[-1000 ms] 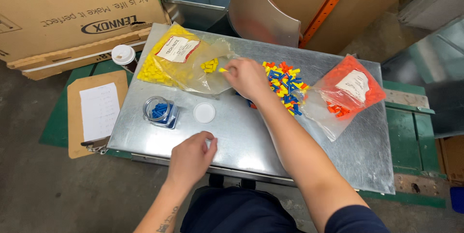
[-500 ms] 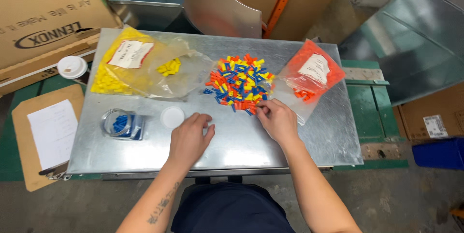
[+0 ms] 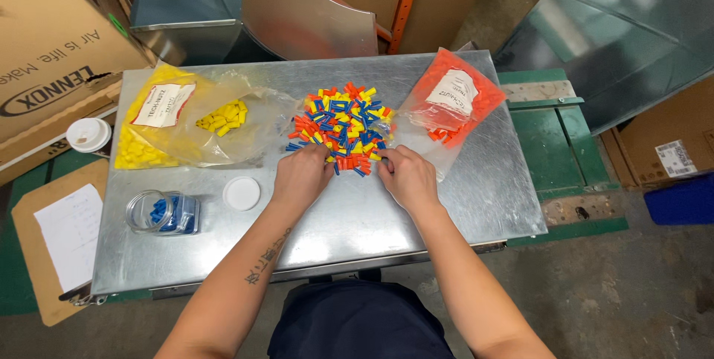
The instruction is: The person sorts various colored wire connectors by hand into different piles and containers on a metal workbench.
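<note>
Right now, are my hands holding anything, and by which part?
It cannot be told. Both hands, left and right, have their fingertips in the near edge of the pile of small coloured caps, hiding any grip.

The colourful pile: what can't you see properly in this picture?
Head view:
- Fingertips of left hand and right hand: buried in the pile of wire connectors, so any grip is hidden.
- Blue pieces in the clear jar: too small to tell.
- Cardboard box: cut off by the frame edge.

Metal table [image 3: 416,210] under connector pile [image 3: 341,128]
</note>
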